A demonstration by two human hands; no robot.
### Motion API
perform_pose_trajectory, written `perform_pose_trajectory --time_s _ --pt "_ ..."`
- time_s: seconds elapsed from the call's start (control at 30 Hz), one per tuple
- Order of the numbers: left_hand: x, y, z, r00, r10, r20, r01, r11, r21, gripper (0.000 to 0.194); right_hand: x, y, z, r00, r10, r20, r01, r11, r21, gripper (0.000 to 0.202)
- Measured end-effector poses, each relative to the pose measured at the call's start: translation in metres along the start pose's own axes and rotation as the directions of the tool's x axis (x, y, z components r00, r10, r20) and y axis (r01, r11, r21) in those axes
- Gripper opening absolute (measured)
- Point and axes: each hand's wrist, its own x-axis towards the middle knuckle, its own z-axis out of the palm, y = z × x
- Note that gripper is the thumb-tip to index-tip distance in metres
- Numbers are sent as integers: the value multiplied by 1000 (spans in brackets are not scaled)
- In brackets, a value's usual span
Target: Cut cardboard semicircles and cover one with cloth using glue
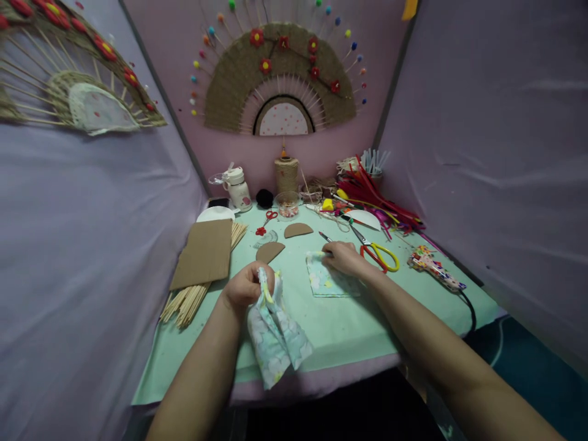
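Note:
Pinched in my left hand [250,285], a light blue-green floral cloth [278,343] with yellow and white patches hangs in loose folds over the table's front edge. A second, flat piece of the same floral cloth [327,283] lies on the table. My right hand [344,257] is closed at its upper edge, with the fingertips partly hidden. Just behind those fingers a dark pen-like tool [325,237] shows in part. Two brown cardboard half-discs, one nearer [270,252] and one farther [298,230], lie beyond my hands, beside a clear protractor [266,239].
Right of my hand are scissors with red and yellow handles [386,256] and a glue gun [434,268] with a cord. Cardboard [202,252] rests on thin sticks [190,303] at left. Small red scissors [271,215], twine [287,176] and a bottle [237,190] stand farther back.

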Motion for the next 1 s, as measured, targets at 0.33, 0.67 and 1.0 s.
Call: perform_pose_trajectory --time_s 0.33,0.67,1.0 --pt "23 5 23 941 -18 -339 -63 972 -226 39 14 1 -45 794 292 -532 -37 898 437 55" --pt "44 -11 28 880 3 -475 -87 984 -156 50 -17 -40 4 973 -206 101 -42 273 961 29" --pt "47 -6 24 778 98 -621 -182 981 -73 87 3 12 -18 649 469 -599 21 776 631 47"
